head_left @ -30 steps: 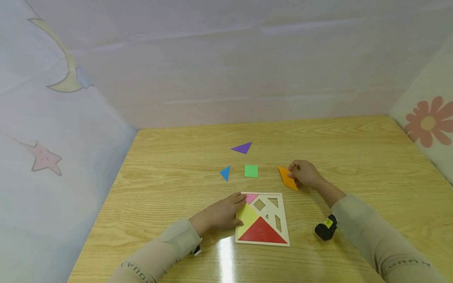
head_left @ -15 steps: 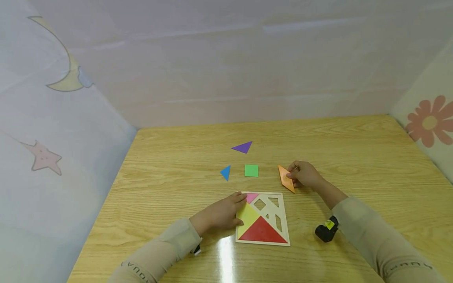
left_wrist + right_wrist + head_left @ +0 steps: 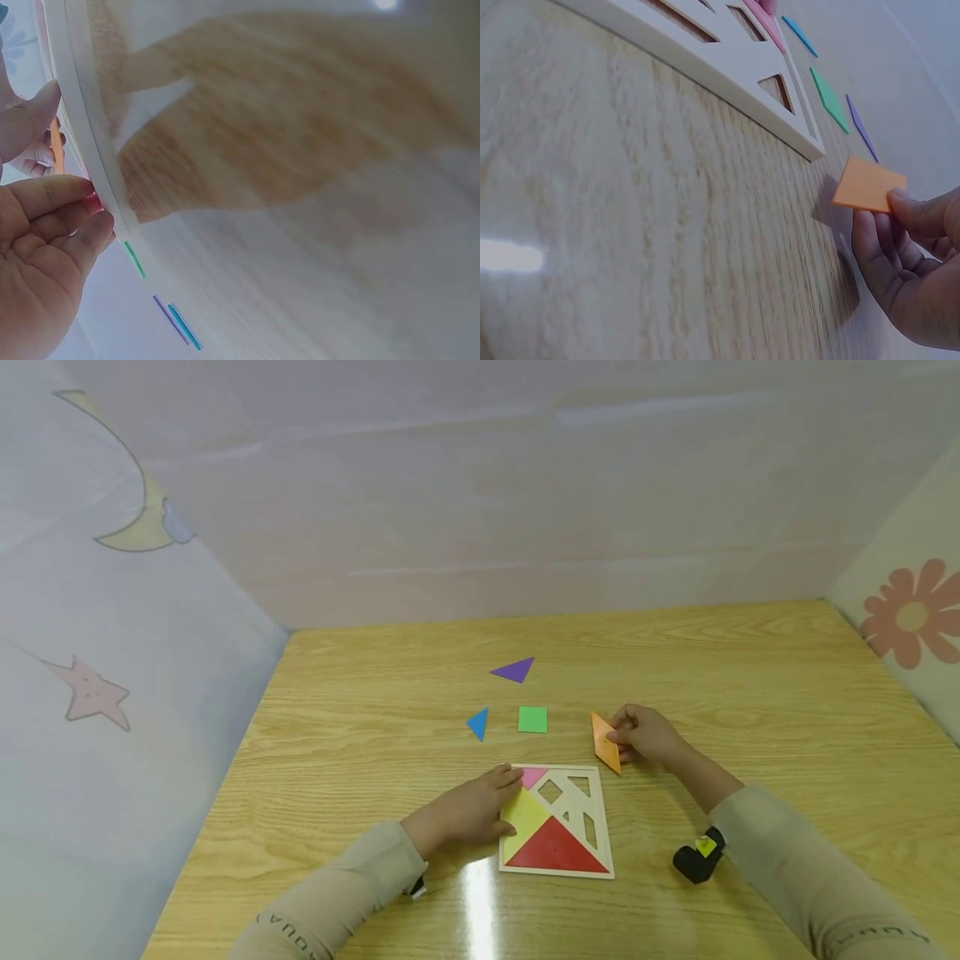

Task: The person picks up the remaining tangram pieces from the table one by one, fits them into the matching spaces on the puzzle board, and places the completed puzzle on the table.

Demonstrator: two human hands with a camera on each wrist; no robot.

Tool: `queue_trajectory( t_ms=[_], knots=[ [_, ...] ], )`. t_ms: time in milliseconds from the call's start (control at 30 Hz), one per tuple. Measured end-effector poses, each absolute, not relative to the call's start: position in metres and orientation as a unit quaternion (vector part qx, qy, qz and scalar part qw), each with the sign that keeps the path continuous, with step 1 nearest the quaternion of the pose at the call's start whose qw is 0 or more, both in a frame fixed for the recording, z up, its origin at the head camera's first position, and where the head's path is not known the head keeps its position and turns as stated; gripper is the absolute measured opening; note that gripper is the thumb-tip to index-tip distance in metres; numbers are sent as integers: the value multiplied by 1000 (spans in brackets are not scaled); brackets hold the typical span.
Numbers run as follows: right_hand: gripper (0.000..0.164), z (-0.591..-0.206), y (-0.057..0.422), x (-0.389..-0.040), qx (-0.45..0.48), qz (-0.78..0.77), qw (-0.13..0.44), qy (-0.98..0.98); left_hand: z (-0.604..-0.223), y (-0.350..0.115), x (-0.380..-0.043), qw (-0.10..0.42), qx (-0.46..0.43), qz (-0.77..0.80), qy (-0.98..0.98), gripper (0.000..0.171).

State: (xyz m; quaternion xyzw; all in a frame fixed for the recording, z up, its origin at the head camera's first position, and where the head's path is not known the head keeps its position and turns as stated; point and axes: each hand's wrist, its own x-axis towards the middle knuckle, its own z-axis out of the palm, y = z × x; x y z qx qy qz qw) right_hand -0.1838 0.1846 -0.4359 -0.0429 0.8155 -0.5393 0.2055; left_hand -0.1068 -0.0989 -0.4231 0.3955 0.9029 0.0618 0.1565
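Note:
In the head view my left hand [image 3: 468, 810] rests on the left edge of a pale wooden tangram board [image 3: 576, 802], fingers extended over a pink piece [image 3: 533, 776] and thumb by a large yellow triangle [image 3: 522, 817]. A large red triangle [image 3: 555, 850] lies in the board's near part; several cut-outs show on its right. Beyond the board's upper right corner, my right hand [image 3: 647, 735] pinches an orange parallelogram tangram piece [image 3: 606, 745] between thumb and fingers. The right wrist view shows this orange piece [image 3: 868, 185] tilted and raised off the table.
Behind the board lie a green square [image 3: 532, 720], a small blue triangle [image 3: 478, 724] and a purple triangle [image 3: 514, 670]. The wooden table [image 3: 360, 727] meets covered walls at the back and sides. Black wrist devices [image 3: 699, 857] hang under the sleeves.
The orange parallelogram has tilted up and shifted slightly toward me in my right hand. My left hand and the board have stayed in place.

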Motion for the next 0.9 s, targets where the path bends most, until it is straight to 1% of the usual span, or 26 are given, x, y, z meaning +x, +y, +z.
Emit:
queue_trajectory(
  t_ms=[467, 900],
  knots=[
    [18, -435, 179, -176, -30, -571, 231, 787, -423, -100, -108, 157, 394, 70, 903, 65],
    [17, -433, 174, -167, -56, -600, 251, 758, -422, -99, -107, 160, 395, 74, 901, 65]
  ],
)
